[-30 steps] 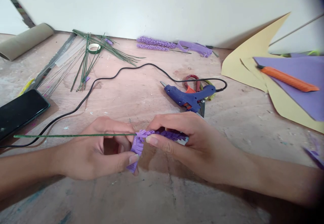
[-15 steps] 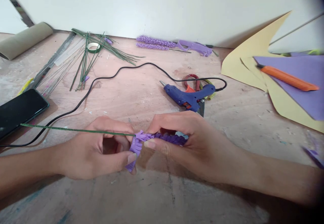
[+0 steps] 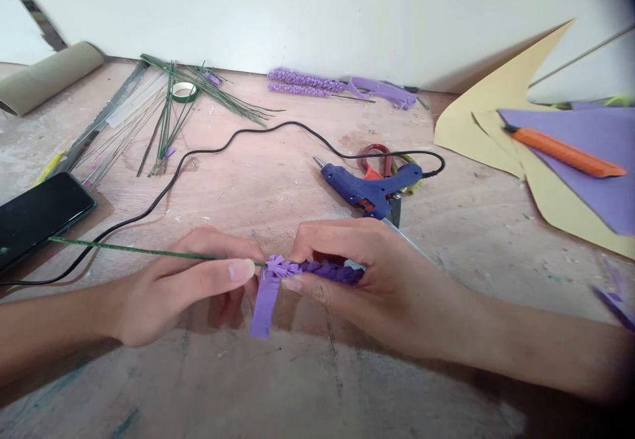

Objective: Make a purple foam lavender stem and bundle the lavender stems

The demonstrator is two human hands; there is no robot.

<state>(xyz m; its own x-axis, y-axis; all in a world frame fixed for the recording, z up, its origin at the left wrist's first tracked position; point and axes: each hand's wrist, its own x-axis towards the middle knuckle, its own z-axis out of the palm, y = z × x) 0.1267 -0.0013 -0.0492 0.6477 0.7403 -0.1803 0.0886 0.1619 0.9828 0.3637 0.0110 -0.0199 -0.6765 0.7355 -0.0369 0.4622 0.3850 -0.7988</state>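
Between thumb and fingers, my left hand [image 3: 198,280] grips a thin green wire stem [image 3: 133,250] that runs left over the phone's corner. A fringed strip of purple paper [image 3: 264,307] is wound on the stem and its loose end hangs down beside my left fingertips. My right hand [image 3: 357,274] pinches the wrapped part, a purple paper flower spike [image 3: 327,270], darker toward the right. Its far end is partly hidden in my right palm.
Beyond my hands lie a blue glue gun [image 3: 362,188] with a black cord [image 3: 233,140] and red-handled scissors [image 3: 374,155]. A phone [image 3: 44,221] is at left. Green wires [image 3: 166,121], tape [image 3: 183,92] and finished purple spikes [image 3: 302,83] sit behind; an orange cutter [image 3: 565,151] rests on purple paper [image 3: 590,194].
My left thumb has let go of the loose purple strip and moved up onto the green stem. The strip now hangs free. My right hand keeps its pinch.
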